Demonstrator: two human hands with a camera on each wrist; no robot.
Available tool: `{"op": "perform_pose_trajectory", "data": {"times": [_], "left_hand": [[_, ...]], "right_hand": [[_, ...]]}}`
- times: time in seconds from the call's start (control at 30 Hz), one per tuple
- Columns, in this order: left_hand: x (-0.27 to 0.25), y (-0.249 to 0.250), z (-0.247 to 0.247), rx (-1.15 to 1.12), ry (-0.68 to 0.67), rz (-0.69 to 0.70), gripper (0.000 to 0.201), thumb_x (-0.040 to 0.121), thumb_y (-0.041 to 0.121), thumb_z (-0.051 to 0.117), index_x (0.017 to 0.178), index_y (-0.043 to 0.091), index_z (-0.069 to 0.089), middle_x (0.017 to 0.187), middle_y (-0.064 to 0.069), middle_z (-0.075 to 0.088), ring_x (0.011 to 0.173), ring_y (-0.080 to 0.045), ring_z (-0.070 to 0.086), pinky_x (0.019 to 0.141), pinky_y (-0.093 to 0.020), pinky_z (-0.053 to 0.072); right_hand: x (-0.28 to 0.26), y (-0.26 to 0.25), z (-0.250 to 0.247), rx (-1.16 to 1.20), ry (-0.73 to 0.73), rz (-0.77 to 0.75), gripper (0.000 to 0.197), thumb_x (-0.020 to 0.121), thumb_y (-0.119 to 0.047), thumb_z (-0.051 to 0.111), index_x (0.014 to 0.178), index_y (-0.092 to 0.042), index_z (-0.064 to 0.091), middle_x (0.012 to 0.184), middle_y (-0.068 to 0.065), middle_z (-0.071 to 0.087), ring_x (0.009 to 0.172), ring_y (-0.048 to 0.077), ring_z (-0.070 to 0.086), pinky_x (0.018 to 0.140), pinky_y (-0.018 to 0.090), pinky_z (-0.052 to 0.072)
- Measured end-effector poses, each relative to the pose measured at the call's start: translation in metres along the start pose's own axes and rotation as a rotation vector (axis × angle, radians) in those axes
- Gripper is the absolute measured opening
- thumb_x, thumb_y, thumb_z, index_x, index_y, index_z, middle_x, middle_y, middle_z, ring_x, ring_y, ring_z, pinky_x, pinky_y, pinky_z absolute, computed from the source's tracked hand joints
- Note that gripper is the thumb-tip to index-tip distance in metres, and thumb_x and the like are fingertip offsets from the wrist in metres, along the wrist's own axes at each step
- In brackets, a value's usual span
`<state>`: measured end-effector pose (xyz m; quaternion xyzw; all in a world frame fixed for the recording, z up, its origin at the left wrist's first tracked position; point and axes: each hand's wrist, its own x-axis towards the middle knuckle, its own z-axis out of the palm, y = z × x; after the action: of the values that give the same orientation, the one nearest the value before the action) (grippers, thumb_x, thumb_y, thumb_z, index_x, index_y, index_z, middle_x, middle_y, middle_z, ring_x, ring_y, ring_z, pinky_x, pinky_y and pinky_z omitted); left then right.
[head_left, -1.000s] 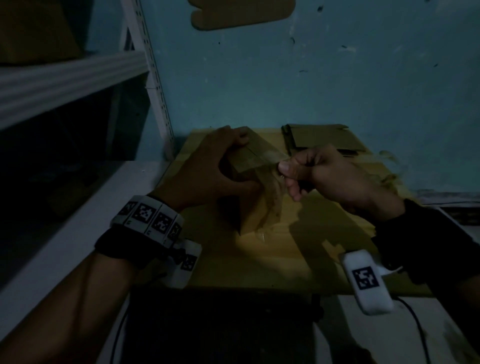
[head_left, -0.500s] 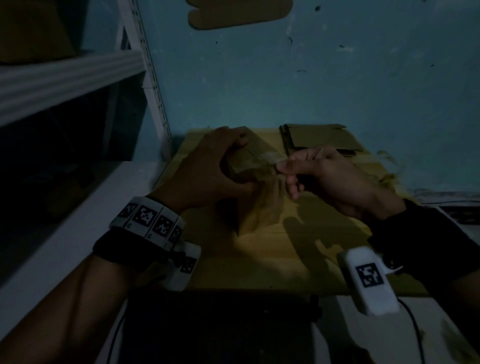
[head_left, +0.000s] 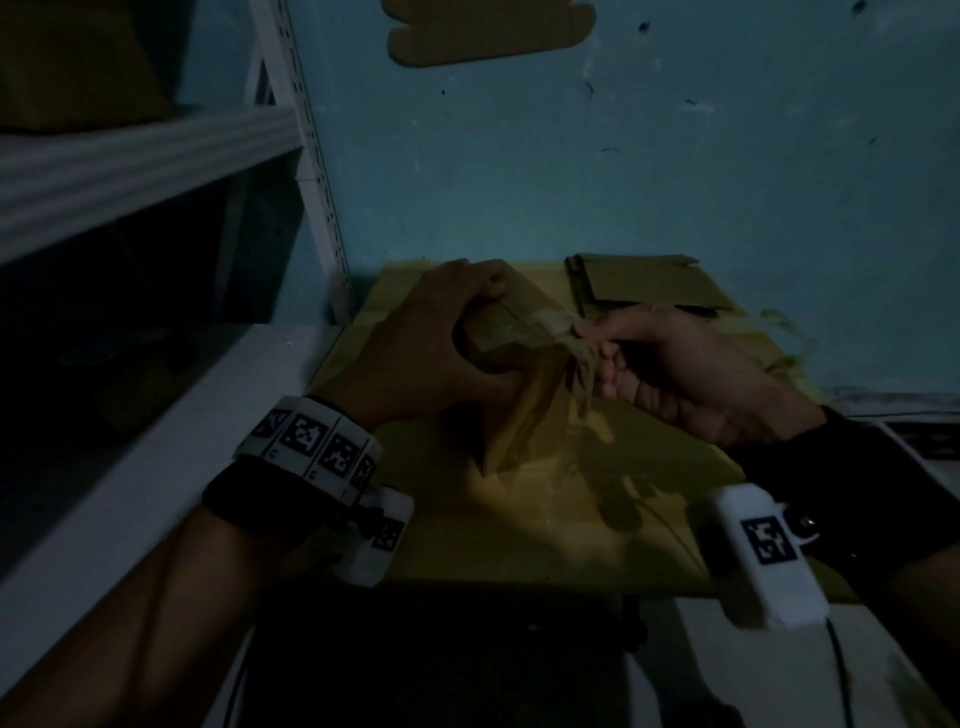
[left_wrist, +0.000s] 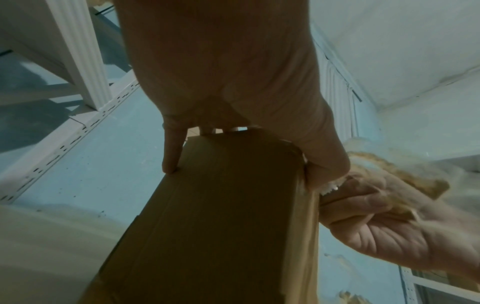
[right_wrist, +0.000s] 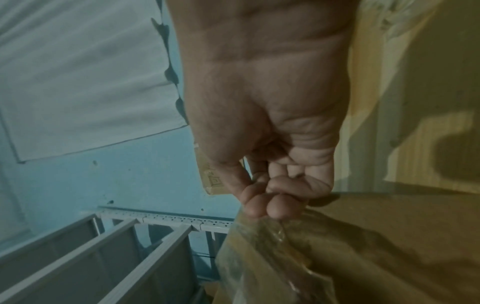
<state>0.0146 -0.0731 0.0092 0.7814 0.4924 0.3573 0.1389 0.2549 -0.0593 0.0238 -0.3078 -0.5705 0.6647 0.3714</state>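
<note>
A small brown cardboard box (head_left: 511, 332) (left_wrist: 223, 216) is held above the table in the middle of the head view. My left hand (head_left: 431, 348) (left_wrist: 233, 102) grips it from the left, fingers over its far edge and thumb on its near side. My right hand (head_left: 675, 364) (right_wrist: 262, 144) is just right of the box. Its thumb and fingers pinch a strip of clear brown packing tape (head_left: 566, 348) (right_wrist: 272, 246) that runs off the box top and hangs crumpled below the fingers. The tape still sticks to the box top.
A large flat sheet of cardboard (head_left: 519, 519) covers the table beneath my hands. A stack of folded flat boxes (head_left: 649, 283) lies at the back right against the blue wall. A white metal shelf rack (head_left: 156, 156) stands to the left. A dark object sits at the near edge.
My right hand has drawn the tape a little further right and up off the box. The left hand and box have barely moved.
</note>
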Motion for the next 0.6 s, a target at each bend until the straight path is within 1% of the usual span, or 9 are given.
{"op": "perform_pose_trajectory", "data": {"times": [0.03,0.1,0.2,0.27,0.33,0.37,0.47,0.53,0.6], "left_hand": [[0.0,0.0,0.0,-0.004,0.0,-0.004,0.105,0.056,0.066,0.076,0.147,0.028,0.04,0.141,0.004,0.045,0.133,-0.017,0.045,0.109,-0.049,0.042],[0.001,-0.002,0.0,-0.013,-0.002,-0.002,0.107,0.056,0.066,0.076,0.148,0.027,0.039,0.142,0.003,0.045,0.135,-0.017,0.044,0.111,-0.049,0.041],[0.001,-0.002,0.0,-0.006,0.003,-0.006,0.109,0.056,0.067,0.076,0.15,0.026,0.039,0.143,0.005,0.044,0.135,-0.014,0.042,0.113,-0.045,0.039],[0.0,-0.003,0.0,-0.009,0.0,-0.012,0.11,0.056,0.067,0.075,0.151,0.026,0.038,0.146,0.005,0.042,0.138,-0.014,0.039,0.116,-0.045,0.035],[0.0,-0.003,0.0,-0.014,-0.009,-0.012,0.11,0.057,0.067,0.076,0.151,0.027,0.037,0.149,0.005,0.04,0.141,-0.015,0.036,0.117,-0.048,0.033],[0.0,-0.003,0.0,-0.015,-0.012,-0.013,0.11,0.057,0.067,0.076,0.151,0.026,0.037,0.149,0.006,0.039,0.141,-0.016,0.035,0.118,-0.048,0.032],[0.001,-0.004,-0.001,-0.01,-0.005,-0.022,0.112,0.056,0.068,0.075,0.152,0.025,0.037,0.148,0.008,0.039,0.143,-0.016,0.033,0.119,-0.048,0.03],[0.001,-0.004,-0.001,-0.01,-0.002,-0.012,0.11,0.056,0.068,0.075,0.15,0.025,0.038,0.15,0.006,0.039,0.142,-0.016,0.034,0.118,-0.049,0.031],[0.001,-0.004,0.0,-0.016,-0.003,0.013,0.104,0.058,0.067,0.075,0.146,0.023,0.042,0.151,0.006,0.039,0.14,-0.015,0.037,0.117,-0.046,0.034]], "right_hand": [[0.0,0.0,0.0,-0.006,-0.008,0.006,0.023,0.086,-0.019,0.063,0.068,-0.009,0.052,0.06,0.005,0.051,0.051,0.012,0.051,0.057,0.021,0.049],[-0.001,-0.001,-0.001,-0.03,-0.019,0.012,0.027,0.09,-0.022,0.06,0.066,-0.013,0.053,0.062,0.003,0.05,0.054,0.011,0.05,0.06,0.021,0.048],[-0.004,-0.004,-0.003,-0.067,-0.02,0.008,0.035,0.1,-0.027,0.051,0.068,-0.014,0.056,0.061,0.001,0.053,0.055,0.01,0.052,0.053,0.018,0.05],[-0.005,-0.005,-0.004,-0.084,-0.031,0.012,0.041,0.1,-0.039,0.048,0.071,-0.011,0.057,0.062,0.003,0.056,0.056,0.013,0.054,0.054,0.019,0.05],[-0.004,-0.003,-0.006,-0.052,-0.032,0.052,0.054,0.096,-0.053,0.043,0.072,-0.007,0.059,0.063,0.007,0.058,0.056,0.015,0.056,0.055,0.021,0.05],[-0.004,-0.002,-0.009,-0.055,-0.029,0.065,0.059,0.096,-0.056,0.04,0.071,-0.006,0.06,0.063,0.008,0.058,0.056,0.016,0.056,0.055,0.021,0.05],[-0.001,0.004,-0.015,-0.179,0.001,0.067,0.062,0.104,-0.05,0.034,0.07,-0.007,0.064,0.065,0.008,0.059,0.06,0.016,0.057,0.054,0.019,0.047],[0.0,0.008,-0.018,-0.24,0.033,0.049,0.06,0.105,-0.046,0.035,0.07,-0.009,0.066,0.066,0.008,0.06,0.061,0.015,0.057,0.054,0.019,0.046],[0.003,0.011,-0.019,-0.295,0.08,0.025,0.059,0.106,-0.045,0.038,0.066,-0.01,0.065,0.064,0.009,0.059,0.059,0.016,0.057,0.054,0.021,0.044]]}}
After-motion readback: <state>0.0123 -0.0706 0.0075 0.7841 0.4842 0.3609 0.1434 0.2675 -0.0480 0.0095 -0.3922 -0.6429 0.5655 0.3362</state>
